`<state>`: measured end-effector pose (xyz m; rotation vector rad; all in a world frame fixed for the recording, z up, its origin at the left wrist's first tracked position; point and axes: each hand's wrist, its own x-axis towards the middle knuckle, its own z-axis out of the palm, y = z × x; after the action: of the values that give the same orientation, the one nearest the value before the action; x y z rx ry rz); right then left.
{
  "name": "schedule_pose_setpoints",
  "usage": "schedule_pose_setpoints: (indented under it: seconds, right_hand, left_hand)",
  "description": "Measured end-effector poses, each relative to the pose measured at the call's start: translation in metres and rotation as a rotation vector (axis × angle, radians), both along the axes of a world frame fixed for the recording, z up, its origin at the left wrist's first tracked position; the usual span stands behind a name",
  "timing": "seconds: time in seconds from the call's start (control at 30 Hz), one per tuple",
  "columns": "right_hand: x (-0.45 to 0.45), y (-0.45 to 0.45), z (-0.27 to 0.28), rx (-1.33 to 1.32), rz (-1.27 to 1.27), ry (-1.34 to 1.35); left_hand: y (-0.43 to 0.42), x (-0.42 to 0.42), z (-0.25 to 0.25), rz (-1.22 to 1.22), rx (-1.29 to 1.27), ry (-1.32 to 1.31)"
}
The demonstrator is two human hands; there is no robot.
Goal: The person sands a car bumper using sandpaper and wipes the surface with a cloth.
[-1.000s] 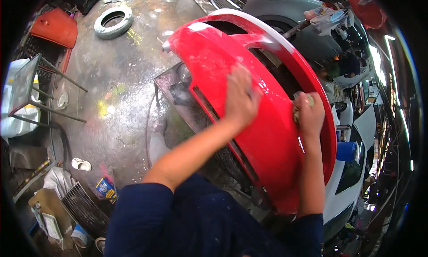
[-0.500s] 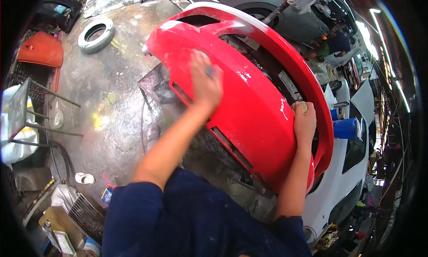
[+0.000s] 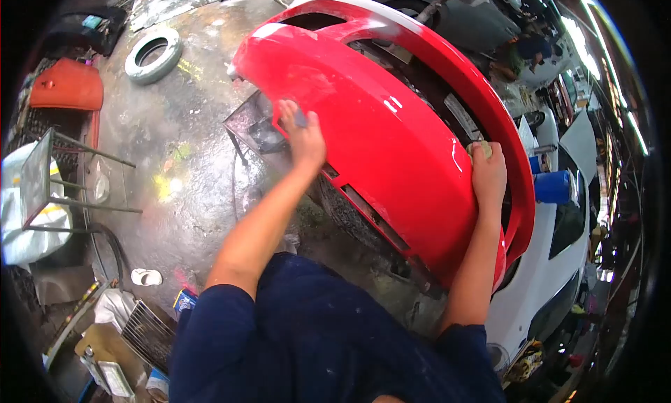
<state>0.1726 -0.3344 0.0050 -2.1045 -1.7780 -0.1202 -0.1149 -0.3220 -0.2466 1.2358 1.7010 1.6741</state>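
While both hands are on it, a large red bumper (image 3: 377, 144) lies in front of the person, curving from the upper left of the view down toward the right arm. The left hand (image 3: 302, 139) is at its near edge, toward the left end. The right hand (image 3: 489, 172) is farther right, at the rim of the long opening, so the broad main face spans the space between them.

The left hand is partly open, its fingers extended over the surface, with a small grey pad (image 3: 300, 119) held between thumb and fingers. The right hand is more closed, its fingers bent around a crumpled yellow-green piece (image 3: 485, 149), of which only a little shows.

The bumper is bright red and glossy, with white glints near its middle and beside the right hand. Toward the left end the colour looks paler and cloudy, and whitish patches mark the far band, whose upper outer edge is white. Narrow slots run along the near edge, and dark openings separate the main face from the far band. A dark metal stand (image 3: 246, 123) shows by the left end; a blue container (image 3: 552, 187) is just beyond the right side, near a white car (image 3: 535, 281).
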Motion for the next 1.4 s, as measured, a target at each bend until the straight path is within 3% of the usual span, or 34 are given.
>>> schedule_pose_setpoints:
  seconds: [0.07,0.13,0.2,0.27,0.4,0.5,0.6,0.7,0.77,0.83,0.93,1.03,1.2,1.27,1.4]
  right_hand:
    - [-0.002,0.005,0.001,-0.019,-0.04,-0.017]
    - [-0.003,0.005,0.0,-0.036,-0.05,-0.005]
    - [-0.002,0.003,0.002,-0.044,-0.022,0.03]
    - [-0.001,0.005,0.001,-0.033,-0.01,0.008]
    - [-0.001,0.003,-0.004,-0.001,-0.013,-0.006]
    - [-0.002,0.002,0.001,-0.027,-0.039,-0.003]
    - [-0.002,0.003,-0.001,-0.035,-0.035,0.025]
    - [-0.004,0.002,0.001,-0.032,-0.007,0.035]
    - [-0.007,0.001,0.002,-0.034,-0.017,0.035]
    - [-0.011,0.002,0.002,-0.04,-0.048,0.027]
    - [-0.006,0.004,-0.002,-0.002,-0.03,-0.023]
    - [-0.007,0.003,-0.002,-0.006,-0.007,0.017]
    - [-0.008,0.002,-0.002,0.0,-0.002,0.015]
    - [-0.005,0.005,-0.003,-0.017,-0.011,0.008]
    - [-0.003,0.003,-0.004,-0.021,0.012,0.056]
  left_hand:
    - [-0.032,0.032,0.013,-0.042,0.031,0.148]
    - [-0.096,0.081,0.022,-0.22,0.132,0.175]
    - [-0.136,0.097,0.029,-0.397,0.046,0.1]
    - [-0.114,0.075,0.021,-0.356,0.033,0.135]
    - [0.005,-0.005,0.014,-0.022,-0.138,-0.051]
    - [0.0,0.011,0.022,0.032,-0.157,-0.136]
    - [-0.073,0.067,0.03,-0.144,-0.104,-0.111]
    - [-0.031,0.032,0.003,-0.055,-0.104,-0.09]
    - [0.034,-0.029,-0.014,0.089,-0.258,-0.134]
    - [0.059,-0.058,-0.019,0.08,-0.311,-0.197]
    - [0.031,-0.011,-0.001,0.092,-0.214,-0.171]
    - [-0.026,0.028,0.018,-0.071,-0.157,-0.137]
    - [0.061,-0.07,-0.008,0.072,-0.293,-0.301]
    - [0.062,-0.04,-0.004,0.194,-0.239,-0.306]
    - [-0.025,0.032,0.028,-0.058,-0.126,-0.149]
